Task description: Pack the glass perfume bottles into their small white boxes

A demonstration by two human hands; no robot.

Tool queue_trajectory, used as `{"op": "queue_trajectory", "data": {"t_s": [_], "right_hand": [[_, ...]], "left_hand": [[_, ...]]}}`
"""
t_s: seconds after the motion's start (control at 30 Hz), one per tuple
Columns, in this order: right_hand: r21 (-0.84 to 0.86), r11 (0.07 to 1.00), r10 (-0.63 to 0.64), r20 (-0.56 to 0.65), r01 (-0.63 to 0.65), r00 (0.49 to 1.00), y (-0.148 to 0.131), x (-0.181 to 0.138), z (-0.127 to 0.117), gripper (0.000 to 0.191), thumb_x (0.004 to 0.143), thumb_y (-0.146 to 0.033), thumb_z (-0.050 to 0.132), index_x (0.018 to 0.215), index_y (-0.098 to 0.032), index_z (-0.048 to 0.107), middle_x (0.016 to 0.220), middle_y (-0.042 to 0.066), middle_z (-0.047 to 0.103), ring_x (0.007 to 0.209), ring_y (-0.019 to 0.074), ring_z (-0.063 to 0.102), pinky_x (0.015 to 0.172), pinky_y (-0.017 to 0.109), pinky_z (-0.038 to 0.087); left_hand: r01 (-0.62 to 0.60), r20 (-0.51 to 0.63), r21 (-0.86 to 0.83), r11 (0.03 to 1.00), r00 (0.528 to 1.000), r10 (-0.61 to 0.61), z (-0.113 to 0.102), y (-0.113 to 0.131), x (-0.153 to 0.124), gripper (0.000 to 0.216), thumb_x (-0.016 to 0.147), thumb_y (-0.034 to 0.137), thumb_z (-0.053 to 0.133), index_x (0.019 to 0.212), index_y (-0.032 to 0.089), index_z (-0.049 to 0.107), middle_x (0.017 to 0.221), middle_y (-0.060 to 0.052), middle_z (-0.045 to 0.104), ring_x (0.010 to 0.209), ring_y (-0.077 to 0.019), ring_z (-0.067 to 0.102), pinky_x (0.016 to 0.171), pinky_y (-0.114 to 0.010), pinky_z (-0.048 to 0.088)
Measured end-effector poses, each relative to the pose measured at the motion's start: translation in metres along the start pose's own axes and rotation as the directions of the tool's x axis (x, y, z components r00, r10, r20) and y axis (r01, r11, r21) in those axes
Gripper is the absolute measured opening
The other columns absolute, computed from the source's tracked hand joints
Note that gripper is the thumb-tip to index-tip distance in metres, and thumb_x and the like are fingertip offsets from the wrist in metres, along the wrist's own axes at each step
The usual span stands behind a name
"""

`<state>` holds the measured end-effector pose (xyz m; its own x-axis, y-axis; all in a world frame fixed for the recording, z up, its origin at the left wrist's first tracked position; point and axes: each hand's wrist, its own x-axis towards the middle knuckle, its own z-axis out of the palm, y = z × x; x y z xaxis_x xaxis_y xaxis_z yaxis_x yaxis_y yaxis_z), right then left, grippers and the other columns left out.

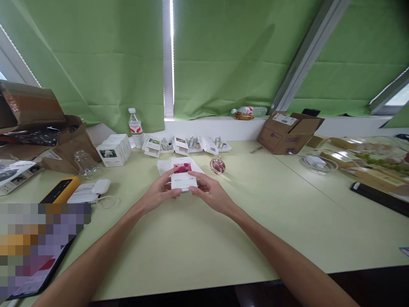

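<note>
A small white carton (184, 182) with a pink flower picture sits between my two hands. On its left side the fingers of my left hand (161, 187) are closed around it, thumb at the lower front edge. My right hand (211, 190) grips the right side in the same way. Behind the carton lies a white flap or sheet (163, 166), partly hidden by it. A round ornate glass bottle with a gold top (217, 165) stands on the table to the right of my right hand, apart from it.
Opened white boxes (181, 145) with small bottles in trays line the back. White cartons (113, 150) and a water bottle (136, 128) stand at back left. Cardboard boxes (289, 132) flank both sides. A yellow-black device (60, 190) and tablet (47, 268) lie left.
</note>
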<state>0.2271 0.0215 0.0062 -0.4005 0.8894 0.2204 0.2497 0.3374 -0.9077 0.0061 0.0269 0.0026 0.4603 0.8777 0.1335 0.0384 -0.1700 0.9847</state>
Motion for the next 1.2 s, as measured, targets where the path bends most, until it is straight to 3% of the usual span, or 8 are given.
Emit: {"op": "queue_trajectory", "data": {"t_s": [0.2,0.47,0.77,1.2], "right_hand": [[0.001,1.0,0.014,0.001,-0.014,1.0,0.0,0.0,0.0006,0.052,0.086,-0.047,0.058,0.133,-0.026,0.049,0.075,-0.002,0.048,0.063,0.0118,0.047,0.06,0.028,0.041],[-0.013,1.0,0.019,-0.002,-0.019,1.0,0.0027,0.0006,0.0006,0.052,0.086,-0.048,0.057,0.134,-0.028,0.049,0.072,-0.003,0.045,0.062,0.0124,0.047,0.066,0.031,0.047],[-0.01,1.0,0.017,-0.004,-0.017,1.0,0.0053,0.0009,0.0011,0.053,0.087,-0.05,0.055,0.135,-0.028,0.048,0.068,-0.004,0.042,0.067,0.0141,0.049,0.075,0.036,0.052],[-0.085,0.996,0.002,-0.031,-0.004,1.0,0.0051,0.0016,0.0013,0.053,0.087,-0.05,0.054,0.134,-0.025,0.05,0.073,0.0,0.058,0.069,0.0167,0.059,0.067,0.036,0.055]], "left_hand": [[0.0,0.008,0.0,1.0,1.0,0.0,-0.0004,0.0002,0.0007,0.071,0.084,0.035,0.064,0.146,0.036,0.028,0.119,-0.009,0.055,0.094,-0.0205,0.059,0.081,-0.039,0.051],[0.005,0.009,0.004,1.0,1.0,-0.005,-0.0007,-0.0004,0.0006,0.072,0.085,0.036,0.063,0.147,0.035,0.027,0.123,-0.009,0.056,0.087,-0.0181,0.061,0.081,-0.039,0.051],[0.022,-0.014,0.024,0.999,1.0,-0.022,-0.0012,-0.0021,0.001,0.072,0.084,0.039,0.064,0.146,0.036,0.029,0.121,-0.009,0.057,0.101,-0.023,0.059,0.083,-0.039,0.052],[0.033,-0.009,0.058,0.998,0.999,-0.033,-0.0011,-0.0001,0.0007,0.07,0.085,0.042,0.061,0.146,0.033,0.029,0.12,-0.009,0.059,0.096,-0.0214,0.059,0.083,-0.039,0.051]]}}
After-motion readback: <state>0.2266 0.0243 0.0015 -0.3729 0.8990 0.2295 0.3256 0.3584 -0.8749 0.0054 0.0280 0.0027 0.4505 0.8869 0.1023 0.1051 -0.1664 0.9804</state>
